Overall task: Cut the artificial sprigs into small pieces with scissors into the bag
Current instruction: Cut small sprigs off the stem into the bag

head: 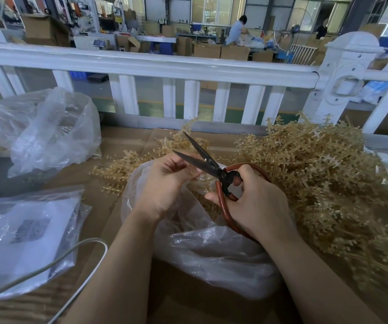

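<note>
My right hand (256,204) grips the red-brown handles of dark scissors (202,157), whose blades stand apart and point up and left. My left hand (165,181) is curled just left of the blades and pinches a small tan sprig piece, mostly hidden by the fingers. Both hands hover over an open clear plastic bag (211,249) that holds tan cut pieces. A large heap of tan artificial sprigs (324,174) lies to the right, with a few more sprigs (118,169) behind the bag on the left.
The work surface is brown cardboard (123,141). A filled clear bag (48,127) sits far left, a flat bag with a printed sheet (24,235) near left, and a white cable (83,253) crosses it. A white railing (165,64) runs behind. People work in the background.
</note>
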A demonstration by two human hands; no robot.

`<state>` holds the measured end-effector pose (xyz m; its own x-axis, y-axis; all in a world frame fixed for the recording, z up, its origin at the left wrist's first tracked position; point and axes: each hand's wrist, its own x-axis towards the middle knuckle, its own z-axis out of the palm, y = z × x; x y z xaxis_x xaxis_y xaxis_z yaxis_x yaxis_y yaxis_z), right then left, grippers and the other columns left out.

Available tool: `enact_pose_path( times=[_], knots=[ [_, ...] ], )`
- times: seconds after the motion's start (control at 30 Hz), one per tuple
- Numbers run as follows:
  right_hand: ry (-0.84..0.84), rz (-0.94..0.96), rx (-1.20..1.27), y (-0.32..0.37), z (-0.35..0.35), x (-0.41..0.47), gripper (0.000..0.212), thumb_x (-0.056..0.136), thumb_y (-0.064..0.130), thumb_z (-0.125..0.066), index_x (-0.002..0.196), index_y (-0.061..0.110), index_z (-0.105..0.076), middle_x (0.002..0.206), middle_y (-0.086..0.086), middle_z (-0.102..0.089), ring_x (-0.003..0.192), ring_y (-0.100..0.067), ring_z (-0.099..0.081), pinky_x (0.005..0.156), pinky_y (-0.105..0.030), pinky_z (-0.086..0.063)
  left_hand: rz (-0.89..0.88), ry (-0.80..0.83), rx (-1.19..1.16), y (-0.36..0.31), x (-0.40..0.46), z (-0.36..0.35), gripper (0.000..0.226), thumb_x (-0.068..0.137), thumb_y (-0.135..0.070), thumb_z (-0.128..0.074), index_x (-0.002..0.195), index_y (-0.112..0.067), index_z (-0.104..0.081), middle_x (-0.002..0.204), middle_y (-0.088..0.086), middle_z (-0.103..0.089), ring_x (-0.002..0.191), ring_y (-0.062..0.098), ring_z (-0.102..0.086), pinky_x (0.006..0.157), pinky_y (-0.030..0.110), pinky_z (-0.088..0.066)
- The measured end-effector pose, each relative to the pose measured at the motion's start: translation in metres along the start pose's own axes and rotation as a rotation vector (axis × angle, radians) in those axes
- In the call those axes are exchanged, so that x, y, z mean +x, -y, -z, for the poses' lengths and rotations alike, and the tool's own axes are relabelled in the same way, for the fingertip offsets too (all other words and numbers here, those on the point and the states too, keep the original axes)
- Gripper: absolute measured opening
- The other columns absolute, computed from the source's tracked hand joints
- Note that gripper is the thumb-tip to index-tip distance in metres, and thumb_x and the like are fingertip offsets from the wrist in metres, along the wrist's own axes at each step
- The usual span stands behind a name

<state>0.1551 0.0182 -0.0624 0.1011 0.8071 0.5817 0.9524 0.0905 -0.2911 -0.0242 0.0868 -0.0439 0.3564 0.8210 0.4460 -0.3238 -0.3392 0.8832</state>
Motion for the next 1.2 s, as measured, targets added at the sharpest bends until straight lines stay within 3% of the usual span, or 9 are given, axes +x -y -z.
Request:
enact_pose_path(
  times=[0.1, 0.27, 0.43, 0.53, 0.77, 0.87, 0.93, 1.07, 1.2],
  knots=[
    [-0.008, 0.001, -0.006, 0.001, -0.001, 0.001, 0.071, 0.073, 0.100, -0.028, 0.092, 0.034, -0.043, 0.074, 0.017, -0.058, 0.060, -0.004, -0.058, 0.047, -0.015, -0.039, 0.007, -0.008, -0.004, -0.001, 0.000, 0.000, 0.018, 0.086, 0.014, -0.057, 0.090, -0.001, -0.065, 0.080, -0.004, -0.074, 0.075, 0.006, -0.067, 0.069, 0.018, -0.053],
    [0.003, -0.011, -0.003, 0.001, -0.002, 0.001, 0.066, 0.074, 0.099, -0.032, 0.089, 0.035, -0.041, 0.073, 0.021, -0.056, 0.060, 0.001, -0.056, 0.048, -0.010, -0.034, 0.020, 0.058, -0.074, -0.003, -0.001, -0.001, 0.023, 0.089, 0.017, -0.051, 0.096, -0.001, -0.063, 0.084, -0.001, -0.076, 0.074, 0.009, -0.071, 0.061, 0.018, -0.056],
    [0.021, -0.019, 0.033, 0.002, -0.001, 0.000, 0.068, 0.071, 0.100, -0.028, 0.088, 0.035, -0.043, 0.072, 0.022, -0.055, 0.061, 0.003, -0.053, 0.050, -0.009, -0.033, 0.048, 0.027, -0.102, 0.000, 0.000, 0.002, 0.014, 0.088, 0.012, -0.055, 0.092, 0.004, -0.065, 0.083, 0.011, -0.068, 0.071, 0.011, -0.067, 0.061, 0.021, -0.055],
    [0.027, -0.030, 0.033, 0.004, 0.000, 0.001, 0.064, 0.072, 0.098, -0.030, 0.084, 0.036, -0.041, 0.069, 0.024, -0.052, 0.057, 0.007, -0.047, 0.050, -0.008, -0.032, 0.043, 0.062, -0.116, 0.000, 0.000, 0.002, 0.014, 0.088, 0.011, -0.054, 0.094, 0.002, -0.063, 0.078, 0.000, -0.072, 0.069, 0.008, -0.068, 0.061, 0.019, -0.055],
    [0.046, -0.050, 0.005, 0.003, 0.001, 0.002, 0.083, 0.068, 0.102, -0.024, 0.093, 0.029, -0.055, 0.071, 0.016, -0.065, 0.064, -0.005, -0.064, 0.057, -0.028, -0.056, 0.083, -0.011, -0.071, 0.003, 0.001, 0.005, 0.013, 0.080, -0.006, -0.065, 0.089, 0.002, -0.064, 0.071, 0.000, -0.065, 0.067, 0.011, -0.058, 0.066, 0.023, -0.053],
    [0.076, -0.070, 0.032, 0.003, 0.000, 0.002, 0.078, 0.067, 0.100, -0.032, 0.090, 0.029, -0.056, 0.069, 0.015, -0.065, 0.065, -0.004, -0.065, 0.057, -0.024, -0.055, 0.119, -0.033, -0.075, 0.001, 0.001, 0.004, 0.016, 0.077, -0.010, -0.067, 0.088, 0.002, -0.064, 0.073, 0.004, -0.066, 0.067, 0.012, -0.060, 0.067, 0.025, -0.053],
    [0.102, -0.138, 0.140, 0.005, 0.000, 0.003, 0.066, 0.066, 0.093, -0.046, 0.084, 0.031, -0.059, 0.067, 0.017, -0.064, 0.064, 0.001, -0.062, 0.056, -0.014, -0.049, 0.171, -0.047, -0.149, -0.001, 0.001, 0.004, 0.009, 0.079, -0.009, -0.068, 0.085, -0.002, -0.068, 0.073, 0.007, -0.068, 0.066, 0.012, -0.062, 0.064, 0.024, -0.056],
    [0.236, -0.320, 0.580, 0.009, 0.001, 0.009, 0.027, 0.074, 0.054, -0.081, 0.086, 0.032, -0.071, 0.080, 0.015, -0.075, 0.074, 0.001, -0.070, 0.066, -0.017, -0.055, 0.298, -0.092, -0.234, -0.005, 0.001, 0.003, 0.011, 0.076, -0.012, -0.071, 0.086, -0.010, -0.077, 0.075, 0.006, -0.073, 0.062, 0.010, -0.067, 0.057, 0.021, -0.055],
    [0.292, -0.342, 0.714, 0.008, 0.007, 0.012, 0.015, 0.083, 0.028, -0.084, 0.083, 0.033, -0.070, 0.069, 0.025, -0.071, 0.064, 0.013, -0.064, 0.054, -0.003, -0.043, 0.356, -0.116, -0.245, -0.008, 0.001, -0.002, 0.011, 0.074, -0.015, -0.074, 0.083, -0.013, -0.079, 0.075, 0.006, -0.074, 0.060, 0.011, -0.067, 0.050, 0.020, -0.052]
  ],
)
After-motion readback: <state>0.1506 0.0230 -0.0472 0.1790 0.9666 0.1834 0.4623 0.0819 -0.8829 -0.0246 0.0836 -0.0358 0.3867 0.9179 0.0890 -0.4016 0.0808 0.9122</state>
